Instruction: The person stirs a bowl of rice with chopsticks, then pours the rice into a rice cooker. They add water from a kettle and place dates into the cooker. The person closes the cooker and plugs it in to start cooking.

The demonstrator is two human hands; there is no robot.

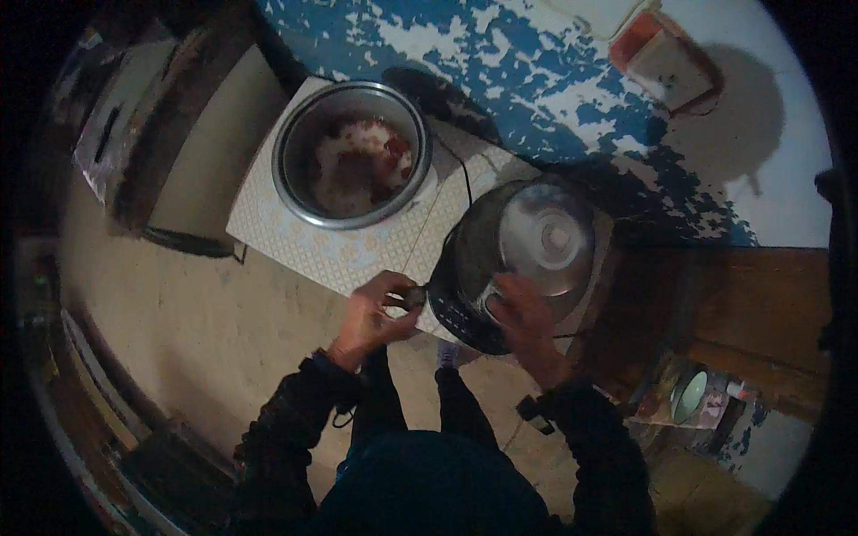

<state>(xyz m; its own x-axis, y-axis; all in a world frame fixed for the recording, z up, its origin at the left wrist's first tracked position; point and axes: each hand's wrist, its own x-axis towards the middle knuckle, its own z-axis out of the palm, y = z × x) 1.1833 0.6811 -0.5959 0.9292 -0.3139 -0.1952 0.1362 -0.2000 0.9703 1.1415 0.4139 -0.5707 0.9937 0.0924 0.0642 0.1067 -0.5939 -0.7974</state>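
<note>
On a small table stands a round black cooker [474, 329] with a control panel along its near edge. A shiny, round, lid-like metal piece [547, 237] leans over its right part. My left hand [374, 314] is closed, thumb and fingers pinching a small dark round piece [413, 297] at the cooker's left edge; whether that belongs to the cooker I cannot tell. My right hand [529, 329] lies over the cooker's near right side, fingers curled beside the metal piece. What it grips is not clear. At the back left sits a metal pot [295, 192] holding whitish food with red pieces.
The table's patterned cover [313, 239] shows between pot and cooker. A dark cord [467, 179] runs behind the cooker. The wall [536, 76] has peeling blue paint and an orange-and-white box [666, 67]. A pale cabinet-like piece [214, 143] stands left; a green bowl [689, 397] sits lower right.
</note>
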